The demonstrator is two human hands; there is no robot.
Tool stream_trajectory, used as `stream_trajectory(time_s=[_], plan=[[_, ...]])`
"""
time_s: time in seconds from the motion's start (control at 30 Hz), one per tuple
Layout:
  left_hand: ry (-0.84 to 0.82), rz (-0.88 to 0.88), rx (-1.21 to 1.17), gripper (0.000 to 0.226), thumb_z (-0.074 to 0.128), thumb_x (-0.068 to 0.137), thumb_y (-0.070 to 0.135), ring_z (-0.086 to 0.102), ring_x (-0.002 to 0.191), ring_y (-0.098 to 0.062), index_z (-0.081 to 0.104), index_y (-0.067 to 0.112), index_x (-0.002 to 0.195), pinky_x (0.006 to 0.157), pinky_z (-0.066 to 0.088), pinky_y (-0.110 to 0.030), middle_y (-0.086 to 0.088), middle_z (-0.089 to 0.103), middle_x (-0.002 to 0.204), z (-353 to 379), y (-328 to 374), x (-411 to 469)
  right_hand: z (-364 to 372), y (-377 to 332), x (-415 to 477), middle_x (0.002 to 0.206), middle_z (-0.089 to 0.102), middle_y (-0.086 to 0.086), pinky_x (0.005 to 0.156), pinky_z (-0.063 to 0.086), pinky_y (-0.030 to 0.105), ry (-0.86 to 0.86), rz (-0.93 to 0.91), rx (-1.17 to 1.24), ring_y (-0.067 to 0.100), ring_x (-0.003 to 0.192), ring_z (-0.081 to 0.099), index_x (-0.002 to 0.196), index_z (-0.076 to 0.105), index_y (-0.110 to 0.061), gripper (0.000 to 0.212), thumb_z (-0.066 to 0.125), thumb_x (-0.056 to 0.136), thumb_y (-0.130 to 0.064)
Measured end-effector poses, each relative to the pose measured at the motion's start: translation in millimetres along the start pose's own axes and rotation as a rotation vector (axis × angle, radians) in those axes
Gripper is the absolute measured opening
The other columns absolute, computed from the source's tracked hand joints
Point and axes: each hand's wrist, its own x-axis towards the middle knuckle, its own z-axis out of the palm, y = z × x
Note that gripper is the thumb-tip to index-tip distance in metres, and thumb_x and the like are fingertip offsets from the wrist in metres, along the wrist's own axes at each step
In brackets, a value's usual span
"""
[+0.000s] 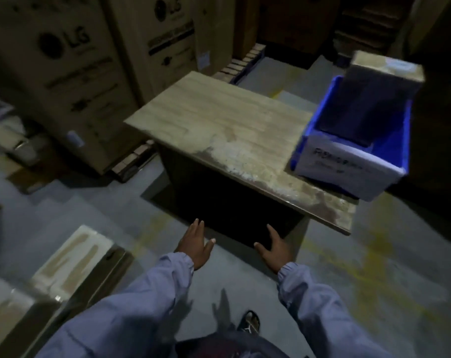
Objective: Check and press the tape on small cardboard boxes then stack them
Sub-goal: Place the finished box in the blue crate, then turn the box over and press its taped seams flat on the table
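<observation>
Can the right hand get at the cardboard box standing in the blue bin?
Probably yes. The right hand is open and holds nothing, and the cardboard box rises above the rim of the blue bin.

Unreadable through motion blur: print on the white label (346,161) of the blue bin (322,109). Hidden behind the bin wall: lower part of the small cardboard box (384,71); tape indiscernible. Lost in shadow: space beneath the tabletop (214,117). Cropped by the left edge: blurred flat cartons (72,257).
</observation>
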Motion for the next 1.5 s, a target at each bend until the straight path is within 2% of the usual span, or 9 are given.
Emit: stream_trajectory(time_s=[0.23, 0.4, 0.5, 0.6, 0.73, 0.87, 1.13, 1.3, 1.5], plan=[[0.106, -0.328, -0.171, 0.066, 0.031, 0.102, 0.046, 0.015, 0.149, -0.022, 0.011, 0.011, 0.155, 0.120, 0.012, -0.031, -0.008, 0.012, 0.162, -16.2, -164.5, -121.5, 158.9, -105.5, -33.8, 0.145, 0.047, 0.007, 0.103, 0.039, 0.032, -0.345, -0.171, -0.126, 0.023, 0.130, 0.049, 0.148, 0.034, -0.012, 0.067, 0.065, 0.091, -0.027], [0.181, -0.516, -0.310, 0.069, 0.034, 0.102, 0.045, 0.015, 0.149, -0.023, 0.010, 0.007, 0.155, 0.120, 0.012, -0.030, -0.010, 0.012, 0.162, -27.3, -247.9, -203.4, 259.1, -165.2, -66.1, 0.143, 0.050, 0.005, 0.101, 0.044, 0.035, -0.554, -0.324, -0.197, 0.020, 0.124, 0.054, 0.146, 0.037, -0.015, 0.064, 0.066, 0.090, -0.029], [0.264, -0.617, -0.394, 0.073, 0.039, 0.098, 0.048, 0.023, 0.146, -0.027, 0.018, 0.005, 0.153, 0.118, 0.019, -0.031, -0.014, 0.021, 0.160, -35.8, -282.2, -247.9, 303.9, -192.9, -83.7, 0.142, 0.050, 0.006, 0.101, 0.045, 0.037, -0.646, -0.370, -0.229, 0.021, 0.124, 0.055, 0.145, 0.038, -0.014, 0.063, 0.066, 0.091, -0.028], [0.345, -0.710, -0.485, 0.072, 0.044, 0.096, 0.045, 0.034, 0.141, -0.029, 0.021, 0.007, 0.153, 0.114, 0.028, -0.034, -0.015, 0.031, 0.156, -43.5, -302.7, -283.7, 339.8, -212.0, -98.3, 0.143, 0.049, 0.008, 0.101, 0.045, 0.037, -0.735, -0.413, -0.269, 0.022, 0.124, 0.055, 0.145, 0.038, -0.012, 0.063, 0.065, 0.091, -0.026], [0.380, -0.834, -0.557, 0.069, 0.039, 0.102, 0.041, 0.024, 0.146, -0.026, 0.010, 0.007, 0.155, 0.116, 0.018, -0.029, -0.012, 0.017, 0.161, -41.4, -327.6, -311.7, 378.9, -231.4, -101.7, 0.142, 0.050, 0.009, 0.099, 0.045, 0.034, -0.820, -0.451, -0.336, 0.023, 0.123, 0.055, 0.146, 0.038, -0.012, 0.062, 0.065, 0.091, -0.025], [0.432, -0.945, -0.667, 0.070, 0.039, 0.102, 0.043, 0.019, 0.147, -0.023, 0.009, 0.009, 0.155, 0.116, 0.015, -0.027, -0.010, 0.014, 0.162, -41.6, -345.3, -328.3, 421.4, -252.6, -94.3, 0.142, 0.050, 0.011, 0.093, 0.044, 0.029, -0.917, -0.468, -0.389, 0.024, 0.123, 0.055, 0.146, 0.038, -0.012, 0.062, 0.064, 0.092, -0.024], [0.484, -1.097, -0.643, 0.071, 0.046, 0.098, 0.045, 0.032, 0.142, -0.023, 0.016, 0.014, 0.154, 0.113, 0.021, -0.025, -0.008, 0.028, 0.158, -62.3, -373.9, -349.7, 501.2, -295.9, -75.6, 0.141, 0.052, 0.006, 0.087, 0.035, 0.016, -1.064, -0.490, -0.477, 0.022, 0.122, 0.056, 0.145, 0.040, -0.011, 0.058, 0.063, 0.093, -0.024], [0.492, -1.236, -0.681, 0.072, 0.047, 0.098, 0.046, 0.032, 0.142, -0.022, 0.017, 0.013, 0.154, 0.113, 0.023, -0.026, -0.008, 0.028, 0.158, -68.9, -396.9, -347.3, 540.3, -312.3, -62.0, 0.137, 0.056, 0.004, 0.086, 0.033, 0.012, -1.136, -0.509, -0.561, 0.018, 0.117, 0.058, 0.143, 0.043, -0.012, 0.057, 0.063, 0.092, -0.027], [0.470, -1.294, -0.690, 0.072, 0.044, 0.099, 0.047, 0.028, 0.144, -0.023, 0.014, 0.012, 0.155, 0.113, 0.021, -0.025, -0.008, 0.023, 0.160, -65.9, -430.9, -354.4, 585.3, -336.8, -59.9, 0.135, 0.056, 0.007, 0.083, 0.031, 0.010, -1.161, -0.530, -0.630, 0.021, 0.117, 0.058, 0.142, 0.044, -0.009, 0.055, 0.063, 0.092, -0.023]])
